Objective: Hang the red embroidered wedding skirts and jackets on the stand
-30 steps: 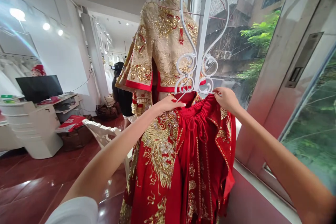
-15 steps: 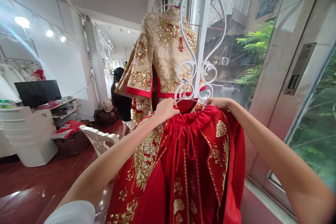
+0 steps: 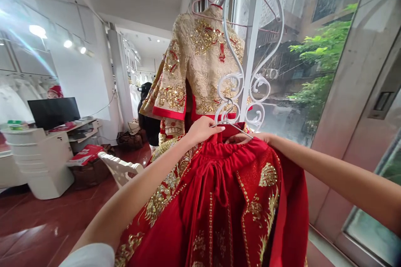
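Observation:
A red skirt [image 3: 200, 200] with gold embroidery and a tied drawstring hangs in front of me on a thin wire hanger [image 3: 239, 129]. The hanger's hook is at the white scrollwork stand [image 3: 252, 46]. My left hand [image 3: 203, 130] is closed on the hanger's left part, at the gathered waistband. On the other side, my right hand [image 3: 242, 138] reaches behind the front waistband, below the hanger wire. Its fingers look curled, but what they hold is partly hidden by red cloth. Red embroidered cloth [image 3: 293, 192] also hangs behind the skirt.
A gold beaded jacket [image 3: 206, 58] hangs on a pink hanger [image 3: 200, 6] behind the stand. Left are a white chair [image 3: 120, 167], a desk with a monitor [image 3: 54, 112], and a person in black [image 3: 148, 121]. A window and metal door frame [image 3: 341, 133] stand on the right.
My right hand has moved left from the waistband's right end to behind its front edge. The waistband and hanger sit slightly lower in view, and the view has shifted a little.

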`<state>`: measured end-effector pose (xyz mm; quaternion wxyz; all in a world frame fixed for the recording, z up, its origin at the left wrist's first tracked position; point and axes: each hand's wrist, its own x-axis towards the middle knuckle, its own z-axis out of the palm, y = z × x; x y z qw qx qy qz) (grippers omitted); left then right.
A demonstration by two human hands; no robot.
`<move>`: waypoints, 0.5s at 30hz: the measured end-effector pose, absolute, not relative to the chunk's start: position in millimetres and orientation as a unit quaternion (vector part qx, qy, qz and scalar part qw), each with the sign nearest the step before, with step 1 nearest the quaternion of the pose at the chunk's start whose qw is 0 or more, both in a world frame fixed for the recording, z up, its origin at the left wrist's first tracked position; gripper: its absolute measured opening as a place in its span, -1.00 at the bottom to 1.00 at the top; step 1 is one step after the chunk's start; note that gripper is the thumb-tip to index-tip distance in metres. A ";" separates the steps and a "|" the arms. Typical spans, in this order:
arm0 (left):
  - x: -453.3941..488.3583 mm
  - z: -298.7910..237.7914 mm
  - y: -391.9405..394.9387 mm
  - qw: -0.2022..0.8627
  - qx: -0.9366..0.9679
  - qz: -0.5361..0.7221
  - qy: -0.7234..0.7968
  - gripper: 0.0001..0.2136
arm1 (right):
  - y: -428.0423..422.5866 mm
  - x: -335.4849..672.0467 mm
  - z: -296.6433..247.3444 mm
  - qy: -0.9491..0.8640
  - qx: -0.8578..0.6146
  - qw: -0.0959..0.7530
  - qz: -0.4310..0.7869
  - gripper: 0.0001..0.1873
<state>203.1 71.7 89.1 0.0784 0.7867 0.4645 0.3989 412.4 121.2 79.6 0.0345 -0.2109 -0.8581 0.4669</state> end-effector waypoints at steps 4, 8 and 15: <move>202.8 83.8 73.4 0.117 0.776 0.415 0.461 -0.60 | 129.2 405.1 79.8 -0.867 -0.209 0.010 0.452 -0.70; 205.2 82.5 72.1 0.099 0.766 0.418 0.478 -0.60 | 130.3 401.1 81.8 -0.877 -0.197 -0.043 0.437 -0.64; 212.9 85.0 64.5 0.064 0.745 0.405 0.526 -0.61 | 134.9 399.9 77.5 -0.888 -0.193 -0.037 0.416 -0.54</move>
